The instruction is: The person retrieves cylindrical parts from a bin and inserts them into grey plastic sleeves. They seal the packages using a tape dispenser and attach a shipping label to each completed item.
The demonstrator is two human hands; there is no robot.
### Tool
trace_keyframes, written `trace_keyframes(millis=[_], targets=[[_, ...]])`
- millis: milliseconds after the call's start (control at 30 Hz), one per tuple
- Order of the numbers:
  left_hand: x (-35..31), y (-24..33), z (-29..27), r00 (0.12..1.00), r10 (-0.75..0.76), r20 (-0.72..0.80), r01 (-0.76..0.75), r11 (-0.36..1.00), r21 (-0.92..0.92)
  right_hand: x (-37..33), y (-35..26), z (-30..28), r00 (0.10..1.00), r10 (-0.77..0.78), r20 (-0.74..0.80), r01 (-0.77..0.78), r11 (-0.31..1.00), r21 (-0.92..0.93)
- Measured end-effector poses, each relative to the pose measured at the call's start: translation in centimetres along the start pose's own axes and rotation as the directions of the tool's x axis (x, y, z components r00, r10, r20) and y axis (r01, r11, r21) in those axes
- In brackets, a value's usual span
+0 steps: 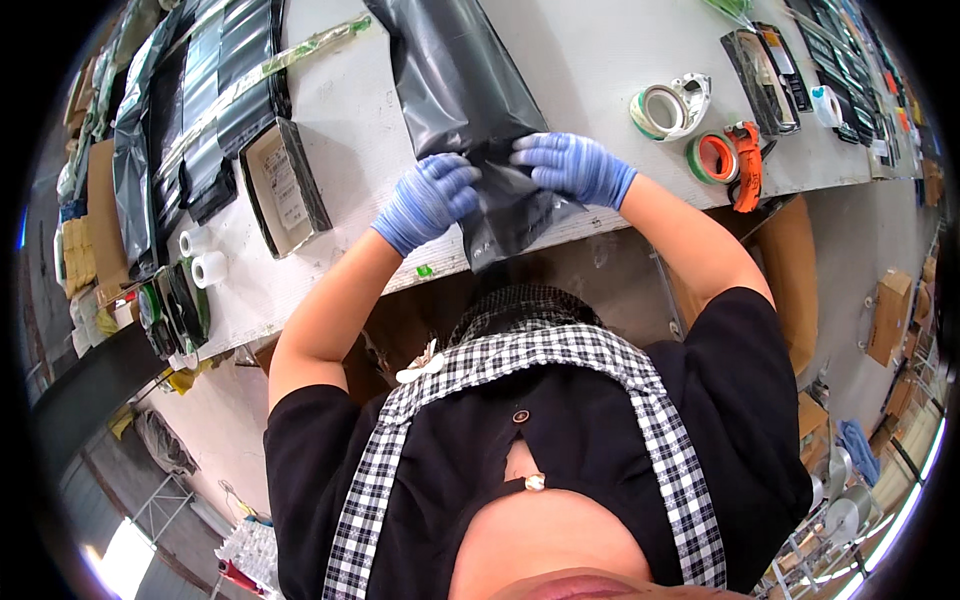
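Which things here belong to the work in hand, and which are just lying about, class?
Work in hand:
dark plastic bag, touched by the gloved left hand and right hand

Apparently just lying about:
white tape dispenser
orange tape dispenser
shallow open box
small white roll

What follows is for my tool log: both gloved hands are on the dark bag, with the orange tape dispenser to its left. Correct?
The side is wrong: the head view shows the orange tape dispenser to the right of the dark bag.
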State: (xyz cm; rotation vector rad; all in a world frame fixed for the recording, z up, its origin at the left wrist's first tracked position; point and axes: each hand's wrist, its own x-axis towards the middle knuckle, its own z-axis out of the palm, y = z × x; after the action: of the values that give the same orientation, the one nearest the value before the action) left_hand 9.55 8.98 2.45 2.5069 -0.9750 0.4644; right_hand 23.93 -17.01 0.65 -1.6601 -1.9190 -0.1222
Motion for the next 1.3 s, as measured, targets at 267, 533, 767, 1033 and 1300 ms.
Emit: trace_keyframes(millis=[267,533,767,1033,1300], targets=[[-7.6,10.9,2.9,0.522,-0.849,-0.076,0.587,0.423,-0.69,-2.7,-11.0,1.9,0.581,0.778,-0.24,-0.622,0.614,0.486],[-9.1,23.5,5.1,-0.261,-0.953,0.156,0.187,-0.208,-0.96,-4.4,-22.1,4.8,0.159,0.977,0.142,-0.749,0.026,0.662],[-8.7,22.6,6.0,-0.279,-0.93,0.24,0.18,-0.296,-0.938,-4.3,-20.6,6.8,0.091,0.977,0.193,-0.804,-0.043,0.593],[-7.9,21.8,6.5,-0.096,-0.849,0.519,-0.062,-0.516,-0.855,-3.9,-20.2,7.8,0.039,0.761,0.648,-0.359,-0.594,0.72],[-8.2,18.2,1.1,0.117,-0.967,-0.224,0.799,0.226,-0.558,-6.0,-19.2,8.9,0.129,0.895,0.427,-0.602,-0.271,0.751]])
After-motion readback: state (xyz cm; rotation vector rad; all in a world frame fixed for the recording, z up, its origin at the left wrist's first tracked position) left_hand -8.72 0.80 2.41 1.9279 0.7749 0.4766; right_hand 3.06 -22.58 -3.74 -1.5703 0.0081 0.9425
